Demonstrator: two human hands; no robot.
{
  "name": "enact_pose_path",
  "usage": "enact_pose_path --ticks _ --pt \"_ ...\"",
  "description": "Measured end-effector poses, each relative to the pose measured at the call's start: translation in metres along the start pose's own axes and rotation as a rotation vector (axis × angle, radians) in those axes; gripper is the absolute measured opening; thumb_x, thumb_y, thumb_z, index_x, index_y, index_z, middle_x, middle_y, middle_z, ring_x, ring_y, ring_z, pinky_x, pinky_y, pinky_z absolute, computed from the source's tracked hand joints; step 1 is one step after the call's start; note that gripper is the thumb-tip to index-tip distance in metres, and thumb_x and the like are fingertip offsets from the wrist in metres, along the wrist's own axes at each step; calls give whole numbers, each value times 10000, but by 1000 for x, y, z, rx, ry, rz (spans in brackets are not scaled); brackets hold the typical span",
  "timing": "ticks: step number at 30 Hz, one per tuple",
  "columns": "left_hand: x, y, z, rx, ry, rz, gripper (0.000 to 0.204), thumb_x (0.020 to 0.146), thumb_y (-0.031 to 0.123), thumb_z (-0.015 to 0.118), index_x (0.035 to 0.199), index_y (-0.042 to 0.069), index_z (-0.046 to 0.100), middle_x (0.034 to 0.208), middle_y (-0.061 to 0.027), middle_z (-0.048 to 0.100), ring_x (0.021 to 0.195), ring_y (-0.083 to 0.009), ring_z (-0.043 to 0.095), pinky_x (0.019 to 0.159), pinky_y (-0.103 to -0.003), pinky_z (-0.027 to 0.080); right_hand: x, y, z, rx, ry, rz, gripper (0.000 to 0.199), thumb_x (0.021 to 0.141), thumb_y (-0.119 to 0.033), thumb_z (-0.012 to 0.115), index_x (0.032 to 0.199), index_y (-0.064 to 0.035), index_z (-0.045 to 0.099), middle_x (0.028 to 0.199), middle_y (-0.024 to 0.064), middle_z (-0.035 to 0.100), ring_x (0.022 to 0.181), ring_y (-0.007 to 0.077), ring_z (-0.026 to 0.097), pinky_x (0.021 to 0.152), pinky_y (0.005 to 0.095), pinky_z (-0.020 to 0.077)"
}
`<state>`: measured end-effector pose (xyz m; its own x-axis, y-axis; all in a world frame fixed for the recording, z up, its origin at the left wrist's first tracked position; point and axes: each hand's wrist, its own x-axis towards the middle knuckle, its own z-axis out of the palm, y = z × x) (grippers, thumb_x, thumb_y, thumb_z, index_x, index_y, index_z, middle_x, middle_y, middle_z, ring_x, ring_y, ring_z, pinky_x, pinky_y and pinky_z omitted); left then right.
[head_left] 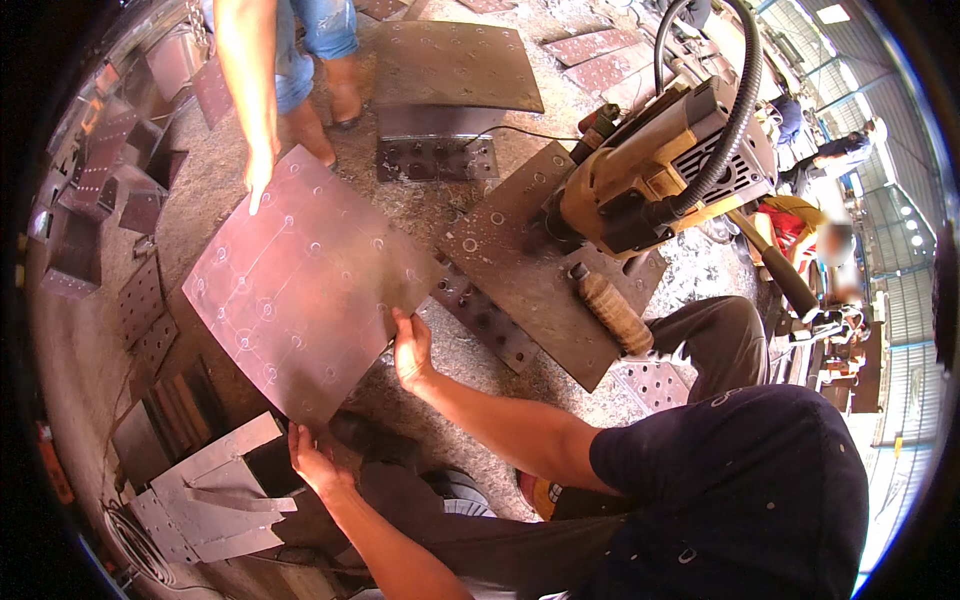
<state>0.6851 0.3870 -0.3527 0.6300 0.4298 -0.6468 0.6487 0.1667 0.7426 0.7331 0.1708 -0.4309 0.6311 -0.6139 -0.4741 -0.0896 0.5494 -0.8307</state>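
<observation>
A flat reddish-brown steel plate (310, 270) with chalked circles and scribed lines is held tilted at left of centre. My left hand (318, 462) grips its near corner, fingers at the edge. My right hand (412, 350) is closed on the plate's right edge, its fingers partly hidden. At the far corner, another person's hand (262, 175) also holds the plate. Right of it, a yellow and black magnetic drill (650, 180) stands on a second marked plate (540, 320). A brownish plastic bottle (610, 308) lies on that plate near my knee.
Another marked plate (455, 65) rests on a drilled steel piece (435, 158) at the back. Angled offcuts (215, 500) lie at lower left, with drilled brackets (75, 250) further left. A black hose (745, 90) loops above the drill. Another person (800, 225) is at the right.
</observation>
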Motion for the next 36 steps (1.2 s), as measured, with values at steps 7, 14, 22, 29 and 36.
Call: enact_pose_path --ticks 7,14,22,29,36 --pt "25 -9 3 -181 -86 122 602 1005 348 579 1554 132 463 1541 -87 507 1433 -288 418 1162 -526 263 -17 10 -12 60 -28 -133 482 1068 -277 579 1384 85 545 1342 133 649 1232 218 564 1081 335 413" --pt "38 -4 45 -648 -152 -174 569 1032 445 587 1497 131 491 1503 -95 514 1432 -284 433 1198 -536 276 -11 30 0 -99 40 -215 423 1036 -247 622 1293 80 543 1254 188 668 1175 255 603 1030 369 455" --pt "57 -27 59 -711 -159 -102 473 1107 351 509 1462 39 509 1445 -134 550 1336 -297 531 1152 -477 447 -5 38 -1 -148 50 -244 361 1018 -194 610 1254 73 554 1205 196 685 1107 264 631 986 383 483" --pt "19 -51 49 -696 -50 -158 494 1115 361 486 1459 6 492 1400 -137 592 1289 -283 576 1142 -447 459 -11 31 -32 -261 63 -220 368 1020 -209 596 1251 78 586 1175 197 709 1101 262 648 975 381 491" --pt "0 -57 45 -655 -65 -121 504 1119 373 472 1455 -3 488 1415 -131 587 1291 -280 584 1139 -435 469 -28 22 -42 -195 82 -169 373 1021 -216 595 1252 78 598 1181 197 713 1109 260 651 974 379 492"
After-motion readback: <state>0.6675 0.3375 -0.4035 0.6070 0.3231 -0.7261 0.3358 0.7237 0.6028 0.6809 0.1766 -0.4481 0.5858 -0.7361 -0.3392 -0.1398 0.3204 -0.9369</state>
